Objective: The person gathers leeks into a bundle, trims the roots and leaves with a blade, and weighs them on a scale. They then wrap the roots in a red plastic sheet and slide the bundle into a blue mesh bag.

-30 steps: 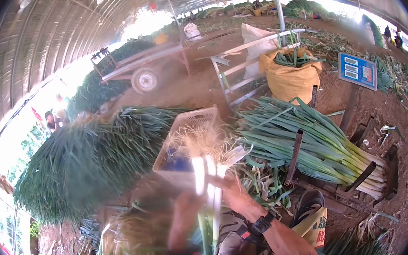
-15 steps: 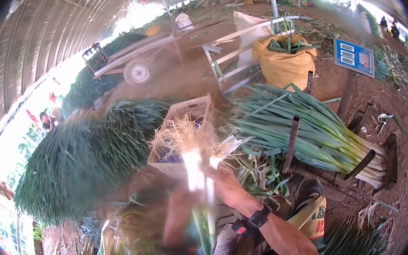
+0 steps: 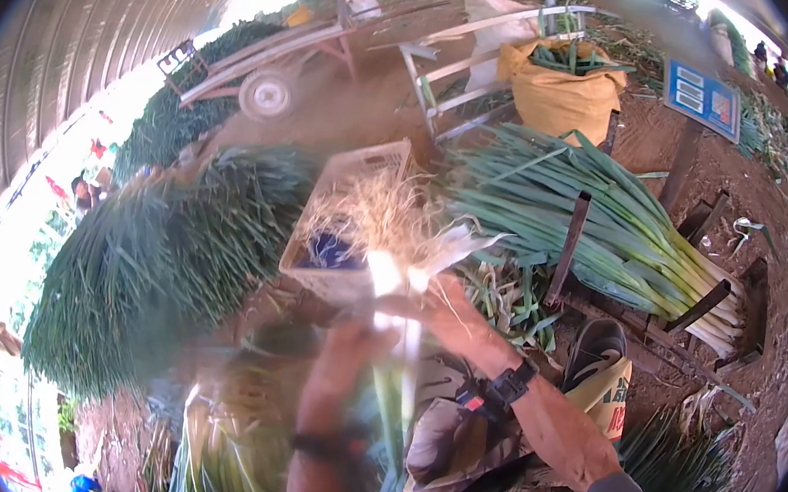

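Note:
Green onions with white stems (image 3: 410,339) and a bushy tangle of tan roots (image 3: 383,211) are held upright in front of me, roots uppermost. My left hand (image 3: 361,334), blurred, is closed round the stems from the left. On the right side, my right hand (image 3: 445,311) has its fingers closed on the stems just below the roots. A pale loose strip of peel (image 3: 461,248) sticks out beside the roots. Glare washes out part of the stems, and the fingertips are hard to make out.
Behind the roots stands a plastic crate (image 3: 309,280). A large heap of green onions (image 3: 161,270) lies left. Trimmed green onions (image 3: 597,229) rest in a metal rack (image 3: 568,250) at right, near a yellow sack (image 3: 563,96) and a blue scale display (image 3: 702,101).
Both hands have shifted up slightly in view, the left one more, now higher on the stems. The surroundings have also moved up a little as my view tilted.

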A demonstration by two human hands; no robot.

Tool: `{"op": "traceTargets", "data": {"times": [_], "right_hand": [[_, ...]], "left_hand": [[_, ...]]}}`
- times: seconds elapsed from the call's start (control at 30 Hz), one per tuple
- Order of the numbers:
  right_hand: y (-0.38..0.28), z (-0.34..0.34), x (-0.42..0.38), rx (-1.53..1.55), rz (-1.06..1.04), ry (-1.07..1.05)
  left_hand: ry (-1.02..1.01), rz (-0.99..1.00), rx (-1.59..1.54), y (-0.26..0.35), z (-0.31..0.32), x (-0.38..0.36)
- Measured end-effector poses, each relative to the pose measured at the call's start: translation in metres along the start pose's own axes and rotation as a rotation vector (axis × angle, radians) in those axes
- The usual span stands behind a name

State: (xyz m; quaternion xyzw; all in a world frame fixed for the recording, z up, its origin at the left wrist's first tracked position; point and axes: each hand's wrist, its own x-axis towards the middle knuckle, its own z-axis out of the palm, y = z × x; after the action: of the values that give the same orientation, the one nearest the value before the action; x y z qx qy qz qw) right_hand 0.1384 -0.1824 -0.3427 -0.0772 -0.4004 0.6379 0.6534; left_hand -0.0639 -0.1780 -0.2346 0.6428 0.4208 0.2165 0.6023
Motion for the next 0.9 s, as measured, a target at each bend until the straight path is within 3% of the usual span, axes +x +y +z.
{"op": "traceTargets", "data": {"times": [0.07, 0.17, 0.27, 0.4, 0.57, 0.63, 0.73, 0.77, 0.9], "right_hand": [[-0.021, 0.046, -0.002, 0.02, -0.008, 0.176], [-0.031, 0.07, 0.012, -0.604, 0.056, 0.434], [-0.019, 0.064, 0.013, -0.626, -0.072, 0.527], [-0.018, 0.069, 0.015, -0.422, -0.069, 0.525], [-0.012, 0.018, 0.0, -0.098, -0.038, 0.38], [-0.036, 0.054, 0.018, -0.394, -0.01, 0.564], [-0.073, 0.084, 0.032, -0.39, -0.057, 0.549], [-0.078, 0.086, 0.033, -0.405, -0.086, 0.542], [-0.091, 0.098, 0.031, -0.378, -0.138, 0.432]], "left_hand": [[0.003, 0.039, -0.053, 0.003, 0.003, -0.002], [0.002, 0.096, -0.005, -0.019, -0.007, 0.011], [0.015, 0.128, 0.011, -0.022, -0.007, 0.014], [-0.041, 0.114, -0.084, -0.031, -0.007, 0.016], [-0.119, 0.097, -0.038, -0.045, -0.005, 0.01], [-0.155, 0.176, -0.11, -0.07, -0.001, 0.011], [-0.164, 0.166, 0.068, -0.091, -0.002, 0.003], [-0.129, 0.098, 0.107, -0.09, -0.005, -0.002], [-0.179, 0.133, 0.223, -0.074, -0.017, -0.003]]}}
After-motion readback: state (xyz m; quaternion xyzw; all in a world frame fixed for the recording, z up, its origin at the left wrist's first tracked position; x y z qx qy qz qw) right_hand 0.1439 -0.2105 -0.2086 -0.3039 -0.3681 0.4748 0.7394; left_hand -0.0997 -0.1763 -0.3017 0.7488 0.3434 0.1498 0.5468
